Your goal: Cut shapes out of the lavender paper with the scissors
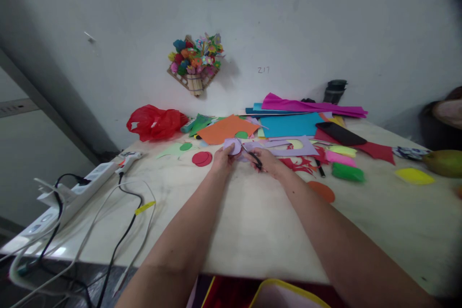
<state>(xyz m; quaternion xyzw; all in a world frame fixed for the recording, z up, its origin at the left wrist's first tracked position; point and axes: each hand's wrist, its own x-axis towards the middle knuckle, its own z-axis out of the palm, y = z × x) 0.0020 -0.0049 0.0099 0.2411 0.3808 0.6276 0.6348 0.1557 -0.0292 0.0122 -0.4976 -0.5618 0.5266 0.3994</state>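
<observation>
My left hand (223,158) pinches a small lilac paper piece (233,146) above the table. My right hand (269,161) is closed round black-handled scissors (253,156), whose blades meet the lilac piece. Just beyond lies a larger lilac sheet (299,147) with a cut-out hole. Two stacked red paper circles (202,158) lie to the left of my left hand, with a green circle (186,146) behind them.
Orange (225,129), blue (288,124) and magenta (306,105) sheets are piled at the back with a black phone (341,133). A red plastic bag (155,121), a power strip (77,187) with cables, a paper bouquet (197,62) on the wall, and another person (442,115) at right.
</observation>
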